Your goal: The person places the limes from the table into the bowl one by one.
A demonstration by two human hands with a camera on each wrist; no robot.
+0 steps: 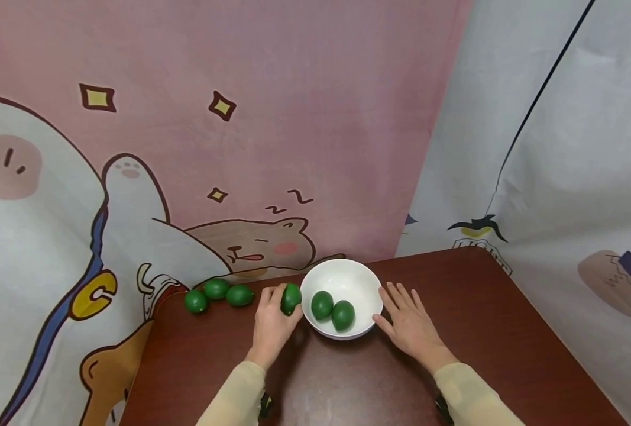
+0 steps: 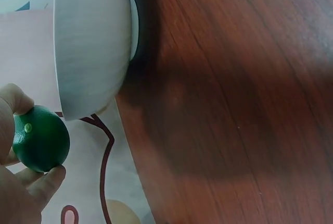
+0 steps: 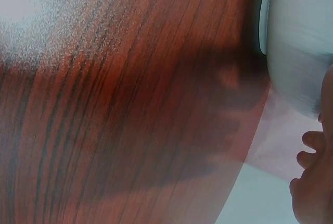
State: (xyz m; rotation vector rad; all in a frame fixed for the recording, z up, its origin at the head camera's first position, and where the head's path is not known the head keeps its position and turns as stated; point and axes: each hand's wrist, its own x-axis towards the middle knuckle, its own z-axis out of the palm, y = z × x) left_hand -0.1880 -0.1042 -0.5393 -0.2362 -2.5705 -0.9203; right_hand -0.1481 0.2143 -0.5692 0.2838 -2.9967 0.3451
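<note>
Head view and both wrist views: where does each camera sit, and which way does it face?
Head: on the head, facing forward and down at the table, white bowl and patterned backdrop; left hand, right hand and sleeves show.
Left wrist: on that wrist, facing the bowl's outside; part of the left hand shows, holding a green fruit.
Right wrist: on that wrist, facing table and bowl's outside; part of the right hand shows.
Shared: both wrist views show the bowl sideways.

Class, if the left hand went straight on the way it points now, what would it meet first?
Probably the left rim of the bowl, with the lime in the left hand touching first. Depth is unclear, so it might just pass over.
</note>
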